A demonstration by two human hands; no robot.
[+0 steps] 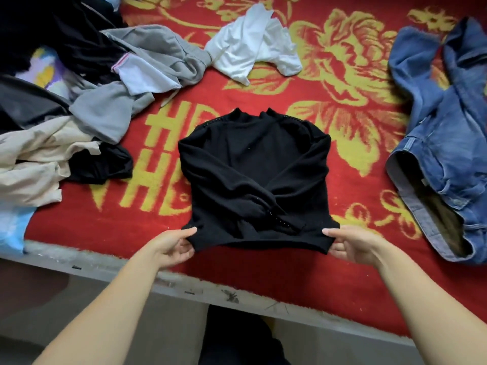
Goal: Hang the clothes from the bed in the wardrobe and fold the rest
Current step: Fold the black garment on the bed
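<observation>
Folding step, well under way. Black knit long-sleeved top (253, 175) lying flat in the middle of the red bed blanket with yellow flowers (342, 83), both sleeves already crossed over the chest. Left hand (172, 246) pinching the near left corner of the hem, thumb on top, fingers curled under. Right hand (351, 243) pinching the near right corner the same way. Hem lifted a little off the blanket between the two grips, near the bed's edge.

Next move, by the look of it: carrying the hem up and away toward the collar, halving the body. Calls for even lift on both corners and keeping those crossed sleeves tucked inside, no sliding out.

Plenty left besides. Blue denim jeans (442, 143) sprawled at the right, well apart from the top. Crumpled white shirt (253, 46) further up the bed. Tangled heap of grey, black and beige clothes (87, 101) crowding the left side, near the top but not touching it. No wardrobe in view.
</observation>
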